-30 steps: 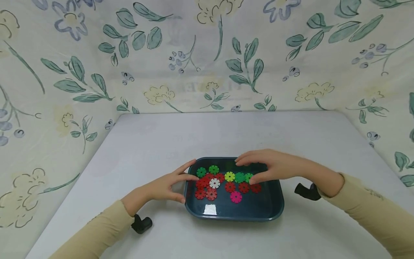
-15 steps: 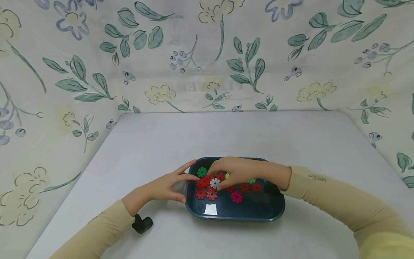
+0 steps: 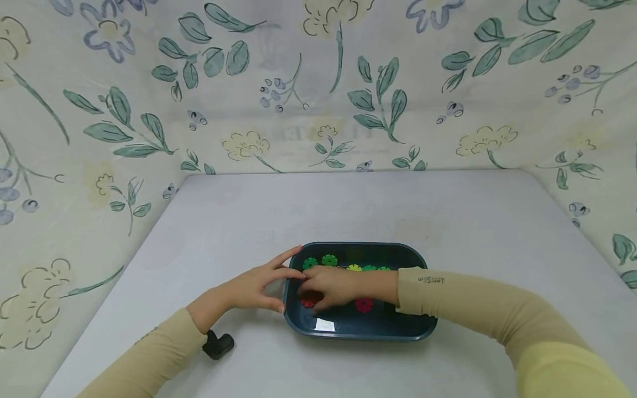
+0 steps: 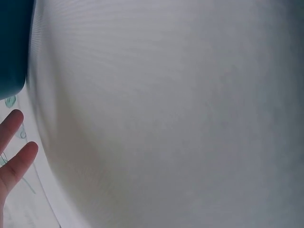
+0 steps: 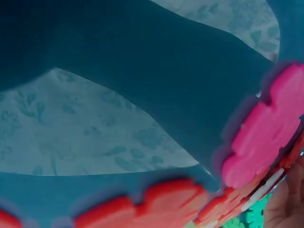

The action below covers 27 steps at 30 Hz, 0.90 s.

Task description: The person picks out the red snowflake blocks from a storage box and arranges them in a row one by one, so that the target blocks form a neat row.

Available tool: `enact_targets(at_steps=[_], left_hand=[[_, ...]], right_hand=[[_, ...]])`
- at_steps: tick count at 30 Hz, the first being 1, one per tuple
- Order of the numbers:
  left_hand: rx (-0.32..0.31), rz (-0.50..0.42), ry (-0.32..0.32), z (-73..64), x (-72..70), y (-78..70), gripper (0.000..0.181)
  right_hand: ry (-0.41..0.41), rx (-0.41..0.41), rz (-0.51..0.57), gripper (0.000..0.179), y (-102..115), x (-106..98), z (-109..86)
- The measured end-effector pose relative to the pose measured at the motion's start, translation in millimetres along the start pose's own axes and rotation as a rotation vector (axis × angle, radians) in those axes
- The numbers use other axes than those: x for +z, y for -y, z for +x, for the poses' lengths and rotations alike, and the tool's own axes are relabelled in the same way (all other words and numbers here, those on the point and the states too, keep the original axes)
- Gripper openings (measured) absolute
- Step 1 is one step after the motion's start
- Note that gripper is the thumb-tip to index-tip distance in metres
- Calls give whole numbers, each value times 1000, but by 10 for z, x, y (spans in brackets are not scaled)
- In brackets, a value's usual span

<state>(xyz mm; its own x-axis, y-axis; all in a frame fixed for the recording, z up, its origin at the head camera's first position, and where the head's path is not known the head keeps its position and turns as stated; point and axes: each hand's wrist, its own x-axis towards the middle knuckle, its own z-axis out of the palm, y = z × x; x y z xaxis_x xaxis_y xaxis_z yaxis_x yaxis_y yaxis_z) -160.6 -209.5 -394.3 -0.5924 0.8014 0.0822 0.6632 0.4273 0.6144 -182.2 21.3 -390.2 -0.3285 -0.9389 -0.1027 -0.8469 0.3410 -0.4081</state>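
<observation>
A dark blue tray (image 3: 358, 336) holds several flat, notched, flower-shaped discs. My left hand (image 3: 256, 286) is spread at the tray's left rim, its fingertips touching there; two of its fingers (image 4: 20, 164) show in the left wrist view. Inside the tray, my right hand (image 3: 330, 286) reaches down at the left side, thumb apart from the fingers, over the red discs (image 3: 308, 303). Behind it lie green discs (image 3: 329, 260) and a yellow disc (image 3: 354, 268). A pink disc (image 3: 364, 305) sits below its wrist. The white disc (image 5: 263, 191) is hidden from the head view by the hand.
The tray stands on a white table (image 3: 348, 210), with flower-patterned cloth (image 3: 298, 99) rising behind and at the sides. A small black device (image 3: 218, 345) is at the left wrist. Bare tray floor (image 3: 388, 323) shows at the front right.
My right hand has moved leftward and down from the tray's right part, and now covers most of the red discs and the white one. The left hand keeps its place.
</observation>
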Motion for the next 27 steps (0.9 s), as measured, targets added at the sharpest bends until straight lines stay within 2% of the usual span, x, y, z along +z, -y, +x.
enact_targets(at_steps=[9, 13, 17, 20, 24, 27], left_hand=[[-6, 10, -2, 4, 0, 14, 83], [-7, 18, 10, 22, -4, 23, 77], [-15, 45, 14, 46, -16, 6, 71], [-21, 39, 18, 50, -18, -7, 70], [-33, 11, 30, 42, -16, -3, 69], [-50, 1, 39, 46, -27, -10, 66]], right_hand=[[2, -63, -56, 32, 0, 28, -6], [-3, -63, -55, 31, -16, 39, -30], [-7, -26, -119, 37, -5, 30, -44], [25, -12, -202, 44, 11, 18, -46], [73, -21, -261, 48, 27, 9, -47], [75, -21, -231, 46, 32, 7, -47]])
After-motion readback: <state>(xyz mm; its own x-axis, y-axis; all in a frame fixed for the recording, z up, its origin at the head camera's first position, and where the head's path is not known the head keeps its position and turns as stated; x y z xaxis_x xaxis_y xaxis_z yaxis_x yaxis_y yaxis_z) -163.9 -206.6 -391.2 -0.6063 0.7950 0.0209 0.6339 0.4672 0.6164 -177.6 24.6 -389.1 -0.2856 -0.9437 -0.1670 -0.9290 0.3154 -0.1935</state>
